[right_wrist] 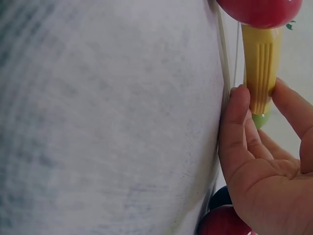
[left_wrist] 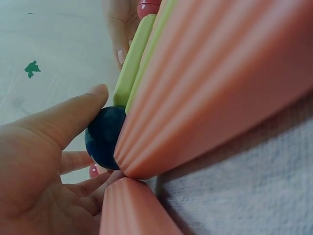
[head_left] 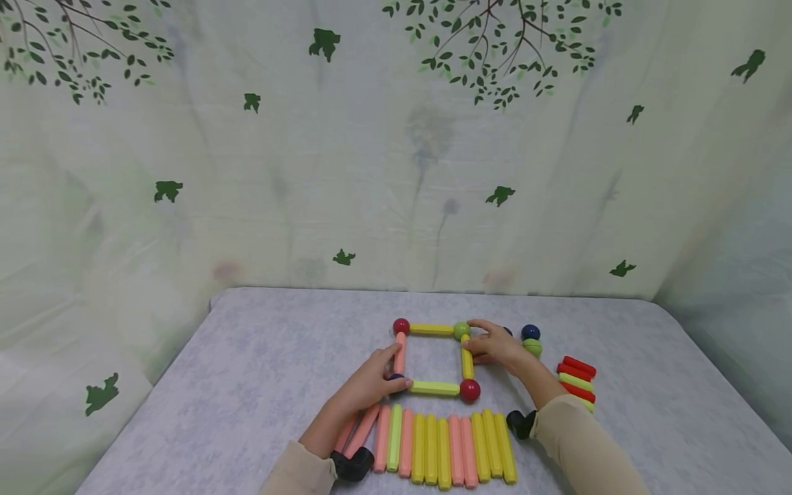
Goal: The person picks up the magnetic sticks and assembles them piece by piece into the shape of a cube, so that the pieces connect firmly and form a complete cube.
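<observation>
A square frame of rods and balls lies flat on the table. Its near left corner is a dark blue ball [left_wrist: 104, 139], which my left hand [head_left: 370, 377] holds between thumb and fingers. Along the left side runs a pink rod [head_left: 400, 354], up to a red ball [head_left: 401, 326]. My right hand [head_left: 500, 346] pinches the yellow rod [right_wrist: 261, 68] of the right side, beside the green ball [head_left: 461, 331]. Another red ball [head_left: 470, 390] sits at the near right corner. A yellow-green rod [head_left: 435, 388] forms the near side, a yellow rod [head_left: 432, 330] the far side.
In front of the square, a row of pink, yellow and yellow-green rods [head_left: 443, 450] runs below both wrists. Past the right forearm lie red and yellow-green pieces [head_left: 577, 378]. A blue ball [head_left: 530, 333] and a green ball [head_left: 532, 347] stand nearby. Behind the table hangs a leaf-print curtain [head_left: 371, 172].
</observation>
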Demonstrator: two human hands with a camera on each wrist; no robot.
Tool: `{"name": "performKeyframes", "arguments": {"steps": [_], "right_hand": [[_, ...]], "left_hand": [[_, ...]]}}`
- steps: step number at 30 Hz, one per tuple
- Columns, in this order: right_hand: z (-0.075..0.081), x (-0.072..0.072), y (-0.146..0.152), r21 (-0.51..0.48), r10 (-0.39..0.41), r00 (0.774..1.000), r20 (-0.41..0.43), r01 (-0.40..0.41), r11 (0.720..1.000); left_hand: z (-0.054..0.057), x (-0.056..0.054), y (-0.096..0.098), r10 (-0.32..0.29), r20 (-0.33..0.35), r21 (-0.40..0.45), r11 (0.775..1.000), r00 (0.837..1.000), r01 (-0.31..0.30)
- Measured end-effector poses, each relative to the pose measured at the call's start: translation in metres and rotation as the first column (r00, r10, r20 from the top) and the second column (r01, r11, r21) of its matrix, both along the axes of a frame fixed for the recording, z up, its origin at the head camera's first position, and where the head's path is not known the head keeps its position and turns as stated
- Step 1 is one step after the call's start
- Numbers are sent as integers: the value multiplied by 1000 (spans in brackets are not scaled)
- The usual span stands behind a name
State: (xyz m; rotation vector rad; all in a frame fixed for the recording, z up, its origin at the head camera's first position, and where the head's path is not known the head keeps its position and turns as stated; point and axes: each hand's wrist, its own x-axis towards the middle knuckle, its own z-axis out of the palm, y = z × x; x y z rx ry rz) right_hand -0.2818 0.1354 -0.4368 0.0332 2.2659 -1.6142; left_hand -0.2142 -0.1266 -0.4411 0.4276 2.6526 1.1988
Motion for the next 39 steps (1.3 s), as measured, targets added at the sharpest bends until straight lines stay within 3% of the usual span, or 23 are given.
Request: {"name": "performKeyframes", "arguments": {"steps": [13,18,23,27,29,32,35,39], "right_hand": [[-5,-3,2,32,-25,999,-48,27,999],[3,2,6,56,-14,988,-153,22,998],[27,24,21,80,45,940,-337,-18,997],[44,52,43,91,88,890,-448,-53,994],[46,66,57,131,99,859,-502,-38,991],[44,88,76,201,103,828,-550,12,979],[38,105,92,256,88,839,-538,62,965],[26,120,107,303,60,896,-441,86,949]], "left_hand": [[-1,-1,0,-14,47,16,1000,999,13],[4,-1,-1,-7,56,11,1000,998,6],[17,1,-8,78,29,39,996,997,-79],[31,4,-18,124,-93,78,990,988,-117],[37,8,-25,130,-177,88,989,976,-116],[43,18,-38,153,-237,82,987,959,-137],[43,29,-51,152,-242,43,988,958,-146],[34,44,-67,115,-165,-47,991,980,-125]]}}
